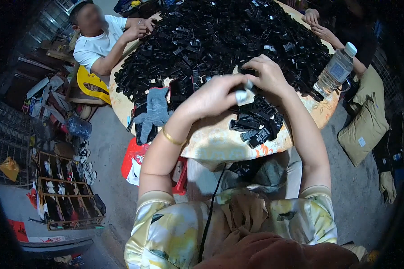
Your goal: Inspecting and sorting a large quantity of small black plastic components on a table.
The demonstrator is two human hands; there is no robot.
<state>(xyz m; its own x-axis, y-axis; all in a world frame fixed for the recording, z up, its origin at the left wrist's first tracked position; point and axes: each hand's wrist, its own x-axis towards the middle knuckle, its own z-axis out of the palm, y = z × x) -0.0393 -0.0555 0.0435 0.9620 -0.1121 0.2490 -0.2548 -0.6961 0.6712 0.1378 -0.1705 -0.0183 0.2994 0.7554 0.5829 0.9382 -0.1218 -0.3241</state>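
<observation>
My two hands meet over the near edge of a big heap of small black plastic clips or buckle-like parts (188,49). My left hand (213,96) is blurred by motion, its fingers bent, with pale wraps on the fingertips. Close against it, my right hand (267,76) curls its fingers downward. Whatever is pinched between them is too small and hidden to make out. Below my right hand lies a smaller group of black parts (258,123). A grey glove (155,110) rests left of my left forearm, on top of black pieces.
The heap covers much of a round table with a patterned cover (215,143). A clear bottle (336,69) stands at its right edge. A co-worker in a white shirt (101,38) sits far left; another person's hands (321,29) reach in far right. Sacks (363,127) lie on the right.
</observation>
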